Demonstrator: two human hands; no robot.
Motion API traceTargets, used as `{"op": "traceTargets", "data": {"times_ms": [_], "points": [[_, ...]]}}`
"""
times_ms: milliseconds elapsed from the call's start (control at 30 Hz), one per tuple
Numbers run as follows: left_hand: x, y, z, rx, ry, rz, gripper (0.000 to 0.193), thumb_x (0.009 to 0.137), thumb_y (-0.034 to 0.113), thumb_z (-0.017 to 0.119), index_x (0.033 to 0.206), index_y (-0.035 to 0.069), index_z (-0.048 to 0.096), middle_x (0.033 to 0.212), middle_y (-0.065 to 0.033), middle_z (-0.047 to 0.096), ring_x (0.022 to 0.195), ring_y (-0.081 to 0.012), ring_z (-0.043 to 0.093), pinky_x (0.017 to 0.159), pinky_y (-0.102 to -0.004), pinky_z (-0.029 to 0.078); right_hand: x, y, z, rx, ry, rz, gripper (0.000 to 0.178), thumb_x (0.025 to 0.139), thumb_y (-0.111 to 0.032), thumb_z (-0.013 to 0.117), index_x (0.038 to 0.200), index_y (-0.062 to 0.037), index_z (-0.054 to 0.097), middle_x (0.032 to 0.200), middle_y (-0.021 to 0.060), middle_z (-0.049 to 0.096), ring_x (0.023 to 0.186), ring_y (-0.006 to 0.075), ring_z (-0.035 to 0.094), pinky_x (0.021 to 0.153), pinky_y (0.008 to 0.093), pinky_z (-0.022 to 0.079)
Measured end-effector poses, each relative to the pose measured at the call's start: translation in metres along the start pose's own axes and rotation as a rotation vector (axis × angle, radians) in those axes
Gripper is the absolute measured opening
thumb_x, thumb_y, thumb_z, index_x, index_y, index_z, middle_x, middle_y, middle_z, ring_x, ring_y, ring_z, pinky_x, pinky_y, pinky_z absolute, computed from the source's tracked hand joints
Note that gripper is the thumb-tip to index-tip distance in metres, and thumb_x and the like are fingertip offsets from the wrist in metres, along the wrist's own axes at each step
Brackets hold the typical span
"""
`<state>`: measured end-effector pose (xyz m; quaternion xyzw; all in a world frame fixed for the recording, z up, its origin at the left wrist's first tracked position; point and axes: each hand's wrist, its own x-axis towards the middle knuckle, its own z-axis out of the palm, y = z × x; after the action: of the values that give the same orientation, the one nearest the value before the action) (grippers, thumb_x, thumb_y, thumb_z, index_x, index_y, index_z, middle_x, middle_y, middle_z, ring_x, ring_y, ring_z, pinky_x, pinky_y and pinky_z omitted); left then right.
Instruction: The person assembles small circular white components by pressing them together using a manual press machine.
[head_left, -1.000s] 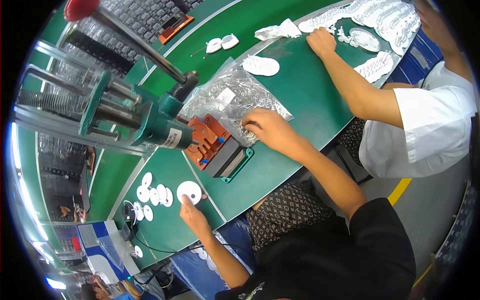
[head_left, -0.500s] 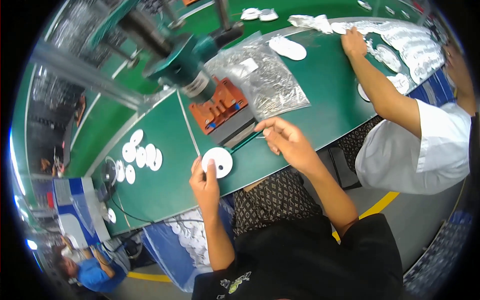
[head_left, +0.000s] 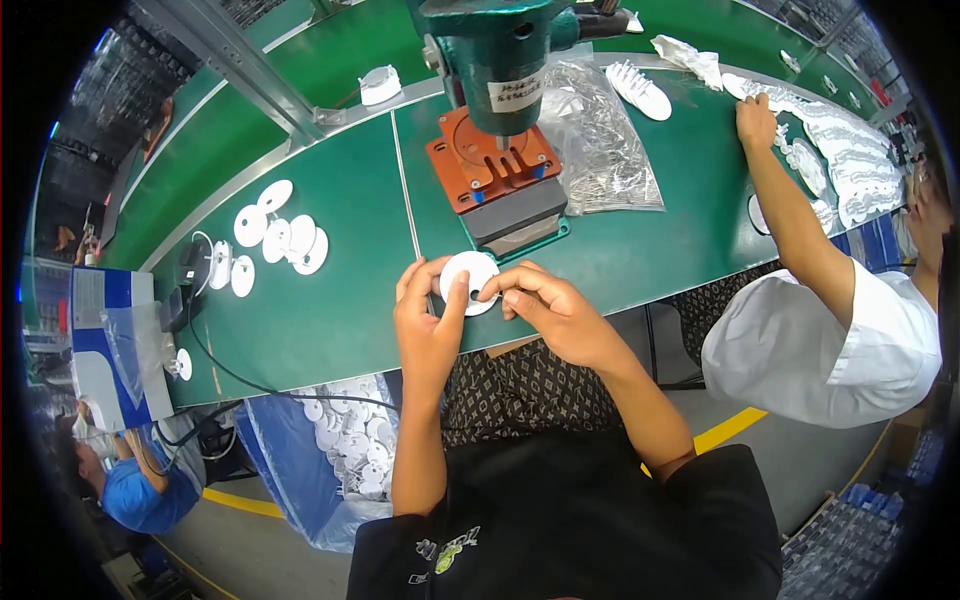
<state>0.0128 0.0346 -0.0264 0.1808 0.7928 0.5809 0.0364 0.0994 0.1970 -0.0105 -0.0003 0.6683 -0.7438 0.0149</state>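
A round white disc (head_left: 462, 268) with a dark hole is gripped at its left side by my left hand (head_left: 425, 318), the thumb lying across its face. My right hand (head_left: 562, 315) is closed in a pinch at the disc's right side, the fingertips by the hole. Whatever small thing those fingers hold is too small to make out. Just beyond my hands stands a green press (head_left: 515, 85) over an orange metal fixture (head_left: 462, 150) on a dark block.
A clear plastic bag of thin metal pieces (head_left: 612, 165) lies right of the press. White discs (head_left: 250, 226) sit at the left, with a black cable (head_left: 232, 372). A blue-lined bin (head_left: 285, 470) of white parts is below the table edge. At right a co-worker's arm (head_left: 790, 200) reaches toward white parts.
My right hand has come left from beside the fixture to the disc, which my left hand still holds. The whole view has shifted as my head turned.
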Motion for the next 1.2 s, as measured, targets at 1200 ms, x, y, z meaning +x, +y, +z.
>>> {"op": "traceTargets", "data": {"times_ms": [1200], "points": [[0.000, 0.007, -0.001, -0.410, 0.068, -0.075, 0.016, 0.096, 0.010, 0.063, 0.101, -0.005, 0.065, 0.088, -0.0034, 0.067, 0.080, -0.0064, 0.058, 0.072, -0.0202, 0.044, 0.011, 0.012, 0.020, -1.145, 0.316, -0.917, 0.030, 0.078, -0.010, 0.071, 0.107, -0.0023, 0.069, 0.114, 0.0077, 0.068, 0.106, 0.0228, 0.064, 0.083, 0.0352, 0.052]]}}
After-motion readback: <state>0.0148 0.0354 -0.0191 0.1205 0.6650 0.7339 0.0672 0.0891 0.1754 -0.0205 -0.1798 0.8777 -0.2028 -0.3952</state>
